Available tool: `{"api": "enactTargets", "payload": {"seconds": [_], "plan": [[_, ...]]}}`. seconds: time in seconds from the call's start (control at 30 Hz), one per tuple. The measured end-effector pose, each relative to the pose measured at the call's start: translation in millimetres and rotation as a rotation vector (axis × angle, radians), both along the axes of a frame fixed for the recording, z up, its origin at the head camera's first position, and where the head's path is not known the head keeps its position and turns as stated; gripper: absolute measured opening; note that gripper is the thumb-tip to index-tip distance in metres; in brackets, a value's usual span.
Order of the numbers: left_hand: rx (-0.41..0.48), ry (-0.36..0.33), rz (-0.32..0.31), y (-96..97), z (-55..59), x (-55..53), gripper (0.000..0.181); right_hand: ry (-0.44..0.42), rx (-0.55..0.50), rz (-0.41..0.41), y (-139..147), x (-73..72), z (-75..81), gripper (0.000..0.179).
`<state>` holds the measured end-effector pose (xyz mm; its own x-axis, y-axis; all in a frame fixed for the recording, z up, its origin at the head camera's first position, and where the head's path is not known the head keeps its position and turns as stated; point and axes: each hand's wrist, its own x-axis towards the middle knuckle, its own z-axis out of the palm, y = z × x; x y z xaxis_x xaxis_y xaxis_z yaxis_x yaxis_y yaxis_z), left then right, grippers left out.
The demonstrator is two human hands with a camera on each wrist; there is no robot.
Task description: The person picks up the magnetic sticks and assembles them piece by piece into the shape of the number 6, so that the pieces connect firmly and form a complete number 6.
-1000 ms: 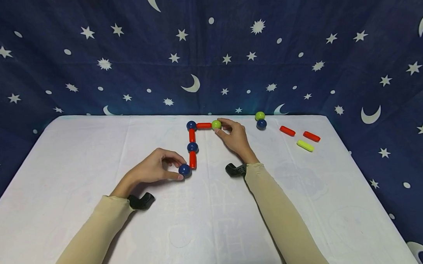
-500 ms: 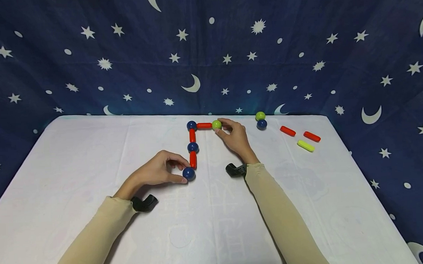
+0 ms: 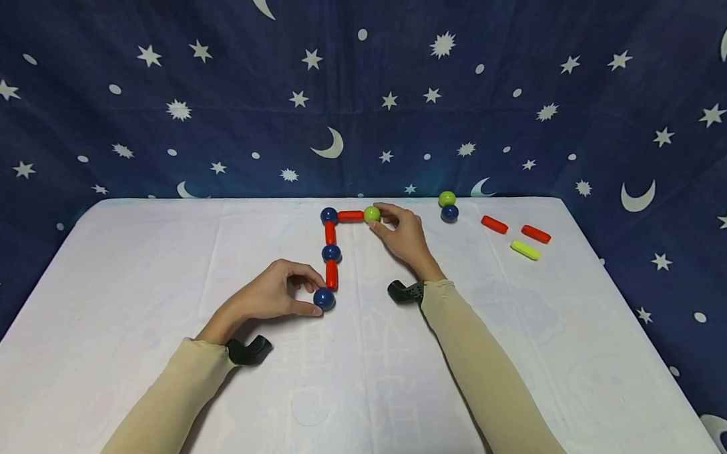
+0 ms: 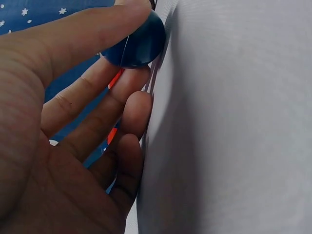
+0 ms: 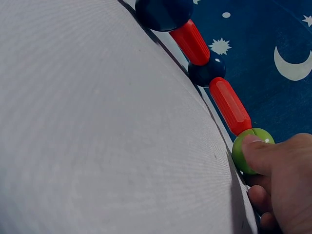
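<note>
In the head view my left hand (image 3: pixel 266 292) pinches a dark blue ball (image 3: pixel 324 298) between thumb and fingers. This ball meets the lower end of a red rod (image 3: pixel 332 275). From that rod's upper end the chain runs through a second blue ball (image 3: pixel 331 253) and another red rod (image 3: pixel 330 233) to a corner blue ball (image 3: pixel 329 215). There a third red rod (image 3: pixel 350 216) leads right to a green ball (image 3: pixel 372 214), which my right hand (image 3: pixel 407 237) pinches. The right wrist view shows my thumb lying across the green ball (image 5: pixel 240 155).
Farther right on the white-covered table (image 3: pixel 465 370) a loose green ball (image 3: pixel 447 199) stands behind a blue ball (image 3: pixel 450 214). Beside them lie two red rods, one (image 3: pixel 494 224) nearer and one (image 3: pixel 535 234) farther right, and a yellow-green rod (image 3: pixel 525 251). A starry cloth (image 3: pixel 358 73) hangs behind.
My left hand has shifted slightly right and toward me, bringing its blue ball from beside the red rod's lower end to below it. My right hand stays still on the green ball.
</note>
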<state>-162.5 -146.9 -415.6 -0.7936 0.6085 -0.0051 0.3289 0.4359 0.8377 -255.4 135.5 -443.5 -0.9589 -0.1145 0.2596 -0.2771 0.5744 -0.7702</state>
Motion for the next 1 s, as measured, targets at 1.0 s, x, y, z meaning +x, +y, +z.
{"api": "enactTargets", "payload": {"seconds": [1.0], "plan": [[-0.006,0.092,-0.001,5.1,0.3,2.2,0.046,-0.005,0.008,-0.009,-0.9,-1.1,-0.4,0.042]]}}
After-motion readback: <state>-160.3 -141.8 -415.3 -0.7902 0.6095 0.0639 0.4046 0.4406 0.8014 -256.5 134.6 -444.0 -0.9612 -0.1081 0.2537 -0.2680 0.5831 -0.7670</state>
